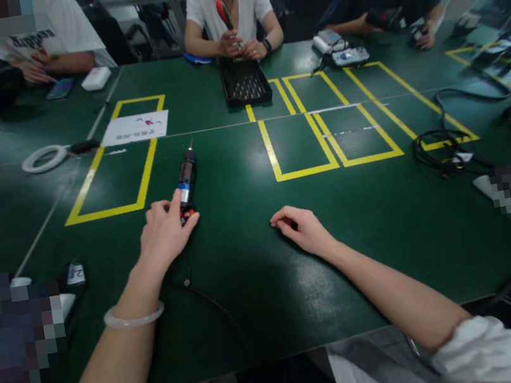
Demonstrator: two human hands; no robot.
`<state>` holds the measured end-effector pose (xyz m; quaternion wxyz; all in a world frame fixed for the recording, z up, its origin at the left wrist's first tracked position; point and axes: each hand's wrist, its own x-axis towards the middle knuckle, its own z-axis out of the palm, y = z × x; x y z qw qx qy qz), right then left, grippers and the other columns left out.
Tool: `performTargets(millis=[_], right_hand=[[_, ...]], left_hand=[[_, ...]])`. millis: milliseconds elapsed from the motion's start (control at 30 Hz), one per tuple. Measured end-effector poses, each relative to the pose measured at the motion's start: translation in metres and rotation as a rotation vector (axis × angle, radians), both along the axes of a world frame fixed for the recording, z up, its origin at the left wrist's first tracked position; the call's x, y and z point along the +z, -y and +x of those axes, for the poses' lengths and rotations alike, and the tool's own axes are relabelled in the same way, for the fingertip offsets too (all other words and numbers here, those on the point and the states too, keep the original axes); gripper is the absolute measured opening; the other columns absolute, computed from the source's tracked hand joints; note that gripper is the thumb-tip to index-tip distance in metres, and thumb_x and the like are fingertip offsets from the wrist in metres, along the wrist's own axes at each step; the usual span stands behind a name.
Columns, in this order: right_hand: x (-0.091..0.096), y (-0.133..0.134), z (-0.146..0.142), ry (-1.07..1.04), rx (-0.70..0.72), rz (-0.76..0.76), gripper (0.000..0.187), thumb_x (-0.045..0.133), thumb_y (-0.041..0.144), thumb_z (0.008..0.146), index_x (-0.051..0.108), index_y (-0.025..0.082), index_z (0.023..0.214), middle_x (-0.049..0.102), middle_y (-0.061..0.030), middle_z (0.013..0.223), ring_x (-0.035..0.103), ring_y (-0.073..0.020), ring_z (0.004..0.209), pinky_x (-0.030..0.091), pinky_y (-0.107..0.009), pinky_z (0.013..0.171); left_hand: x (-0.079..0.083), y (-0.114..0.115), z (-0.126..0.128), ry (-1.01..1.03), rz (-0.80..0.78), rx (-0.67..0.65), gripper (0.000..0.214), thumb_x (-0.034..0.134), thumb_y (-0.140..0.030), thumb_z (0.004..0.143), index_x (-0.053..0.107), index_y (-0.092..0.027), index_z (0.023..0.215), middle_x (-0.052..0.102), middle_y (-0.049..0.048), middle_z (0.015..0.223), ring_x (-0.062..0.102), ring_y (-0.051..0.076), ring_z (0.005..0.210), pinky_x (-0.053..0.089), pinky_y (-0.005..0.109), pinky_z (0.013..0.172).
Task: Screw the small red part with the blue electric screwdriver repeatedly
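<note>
An electric screwdriver with a dark body, a blue and silver band and a red rear end lies on the green table, its bit pointing away from me. My left hand is at its rear, the index finger pressed on the body and the thumb across the back end. From that end a black cable with a small ring on it runs towards the near edge. My right hand is held low by the table, fingers curled and the tips close together; whether something tiny is between them cannot be seen.
Yellow tape marks rectangles on the table. A black tray of screws stands before a person opposite holding a red-black tool. A white paper, a white tape roll and coiled cable lie around. More people sit at both sides.
</note>
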<state>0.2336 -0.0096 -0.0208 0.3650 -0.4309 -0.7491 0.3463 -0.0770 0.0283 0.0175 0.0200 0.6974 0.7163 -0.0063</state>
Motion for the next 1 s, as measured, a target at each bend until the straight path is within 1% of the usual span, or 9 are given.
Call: performTargets(millis=[133, 267, 367, 433, 500, 567, 667, 800, 1000], right_hand=[[0.001, 0.001, 0.000, 0.017, 0.019, 0.001, 0.017, 0.052, 0.011, 0.089, 0.066, 0.017, 0.094, 0.069, -0.0034, 0.087, 0.062, -0.0130, 0.076, 0.047, -0.023, 0.069], [0.001, 0.000, -0.001, 0.036, 0.031, -0.002, 0.016, 0.053, 0.012, 0.089, 0.066, 0.017, 0.094, 0.068, -0.0035, 0.087, 0.061, -0.0130, 0.074, 0.047, -0.024, 0.069], [0.001, 0.000, -0.001, 0.052, 0.033, -0.006, 0.015, 0.053, 0.013, 0.090, 0.067, 0.017, 0.094, 0.068, -0.0037, 0.087, 0.060, -0.0132, 0.074, 0.047, -0.024, 0.069], [0.002, 0.000, 0.000, 0.058, 0.038, -0.008, 0.015, 0.053, 0.013, 0.090, 0.067, 0.017, 0.094, 0.068, -0.0041, 0.088, 0.060, -0.0134, 0.075, 0.047, -0.025, 0.069], [0.003, 0.000, 0.000, 0.061, 0.042, -0.010, 0.015, 0.053, 0.013, 0.090, 0.067, 0.017, 0.095, 0.068, -0.0044, 0.089, 0.060, -0.0137, 0.076, 0.047, -0.025, 0.070], [0.003, 0.001, 0.000, 0.061, 0.045, -0.012, 0.015, 0.053, 0.014, 0.090, 0.067, 0.017, 0.095, 0.068, -0.0045, 0.090, 0.061, -0.0139, 0.077, 0.047, -0.025, 0.070], [0.003, 0.001, 0.000, 0.062, 0.050, -0.014, 0.015, 0.053, 0.014, 0.091, 0.067, 0.017, 0.095, 0.068, -0.0047, 0.090, 0.061, -0.0143, 0.078, 0.047, -0.025, 0.070], [0.002, 0.001, 0.000, 0.067, 0.057, -0.013, 0.015, 0.053, 0.015, 0.091, 0.067, 0.017, 0.096, 0.068, -0.0050, 0.091, 0.061, -0.0145, 0.079, 0.047, -0.026, 0.070], [0.001, 0.001, 0.000, 0.063, 0.062, -0.002, 0.015, 0.053, 0.015, 0.091, 0.067, 0.019, 0.096, 0.068, -0.0042, 0.090, 0.061, -0.0145, 0.078, 0.047, -0.026, 0.070]], left_hand=[[-0.001, -0.015, -0.055, 0.044, -0.055, 0.142, 0.079, 0.035, -0.065, 0.089, 0.026, -0.019, 0.152, 0.040, 0.0232, 0.132, 0.043, 0.040, 0.115, 0.044, 0.052, 0.087], [-0.007, -0.030, -0.107, 0.025, -0.071, 0.236, 0.081, 0.038, -0.067, 0.086, 0.030, -0.015, 0.148, 0.040, 0.0230, 0.131, 0.040, 0.039, 0.117, 0.042, 0.052, 0.090], [-0.008, -0.039, -0.140, 0.012, -0.101, 0.298, 0.081, 0.038, -0.065, 0.086, 0.026, -0.017, 0.151, 0.035, 0.0227, 0.136, 0.038, 0.039, 0.118, 0.040, 0.052, 0.092], [-0.006, -0.042, -0.154, 0.020, -0.123, 0.342, 0.083, 0.038, -0.065, 0.086, 0.021, -0.019, 0.152, 0.031, 0.0229, 0.141, 0.036, 0.040, 0.119, 0.038, 0.053, 0.093], [-0.003, -0.042, -0.160, 0.029, -0.132, 0.387, 0.085, 0.038, -0.066, 0.086, 0.020, -0.018, 0.153, 0.028, 0.0227, 0.143, 0.036, 0.040, 0.119, 0.037, 0.054, 0.093], [0.000, -0.039, -0.157, 0.027, -0.114, 0.408, 0.084, 0.037, -0.067, 0.086, 0.024, -0.016, 0.151, 0.030, 0.0221, 0.143, 0.037, 0.038, 0.118, 0.037, 0.053, 0.094], [0.002, -0.032, -0.145, 0.005, -0.005, 0.385, 0.078, 0.039, -0.066, 0.086, 0.034, -0.016, 0.146, 0.034, 0.0205, 0.140, 0.039, 0.036, 0.115, 0.040, 0.051, 0.092], [-0.001, -0.022, -0.132, -0.006, 0.166, 0.364, 0.071, 0.048, -0.059, 0.086, 0.041, -0.014, 0.140, 0.045, 0.0185, 0.130, 0.046, 0.034, 0.108, 0.042, 0.048, 0.088], [-0.006, -0.018, -0.131, -0.066, 0.206, 0.374, 0.057, 0.052, -0.057, 0.084, 0.051, -0.013, 0.121, 0.054, 0.0139, 0.118, 0.049, 0.029, 0.099, 0.044, 0.040, 0.083]])
